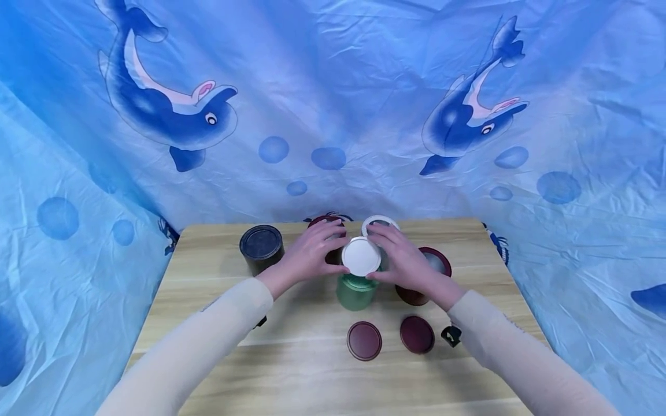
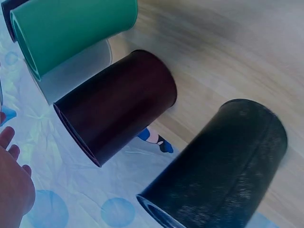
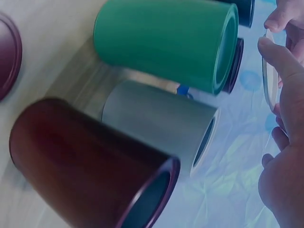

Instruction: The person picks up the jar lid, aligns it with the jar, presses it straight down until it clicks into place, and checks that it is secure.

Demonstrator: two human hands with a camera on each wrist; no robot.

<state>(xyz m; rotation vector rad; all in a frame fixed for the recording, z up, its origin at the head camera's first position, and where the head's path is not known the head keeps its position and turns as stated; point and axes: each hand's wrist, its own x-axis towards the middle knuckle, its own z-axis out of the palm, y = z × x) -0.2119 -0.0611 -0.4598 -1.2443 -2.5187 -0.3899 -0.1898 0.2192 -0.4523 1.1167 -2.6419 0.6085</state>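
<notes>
A round white lid point(image 1: 361, 256) is held between both hands above the green canister point(image 1: 356, 293). My left hand point(image 1: 309, 249) grips the lid's left edge, thumb at the near side and fingers at the far side. On the opposite edge, my right hand point(image 1: 403, 260) holds it the same way; the right wrist view shows a thumb on the lid's rim. Behind the right hand stands a grey canister point(image 3: 156, 121) with its top uncovered. Beside that hand's wrist is an uncovered reddish-brown canister point(image 3: 85, 161). A dark maroon canister point(image 2: 118, 104) stands partly hidden behind the left hand.
A black canister point(image 1: 262, 242) stands left of the left hand. Two maroon lids, a left one point(image 1: 364, 341) and a right one point(image 1: 417, 334), lie on the wooden table point(image 1: 291, 370) nearer to me. A blue dolphin-print curtain point(image 1: 354, 104) hangs behind and along both sides.
</notes>
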